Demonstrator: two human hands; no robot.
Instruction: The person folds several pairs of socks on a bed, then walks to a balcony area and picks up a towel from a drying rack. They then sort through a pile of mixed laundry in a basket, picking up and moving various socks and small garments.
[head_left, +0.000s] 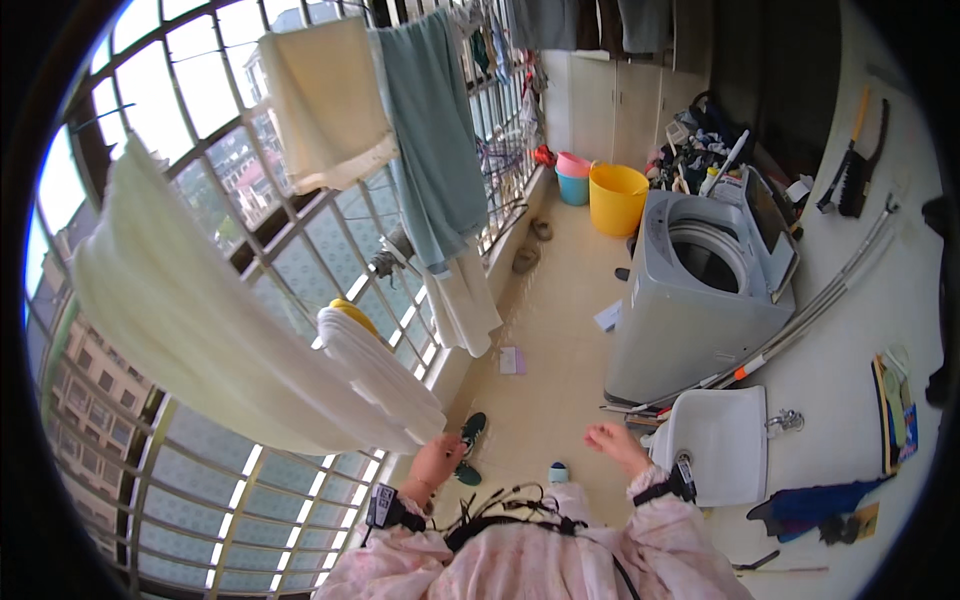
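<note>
My left hand (437, 463) is at the lower middle, fingers bent, beside the bottom end of a long pale cloth (217, 337) hanging along the window bars. Whether it touches the cloth or holds anything I cannot tell. Over the tiled floor, my right hand (621, 448) has loosely bent fingers and nothing visible in it. It is nearest to a white sink (720, 442) with a metal tap (785, 424). White cloths (382, 375) hang close to my left hand. Dark shoes (472, 431) lie partly hidden behind that hand.
A grey top-loading washing machine (660, 330) stands at the right with its lid raised. Beyond it are a yellow bucket (617, 201), a blue bucket (573, 187) and a heaped pile of items (697, 150). Metal poles (825, 292) lean by the machine. A blue-grey towel (435, 142) hangs from above.
</note>
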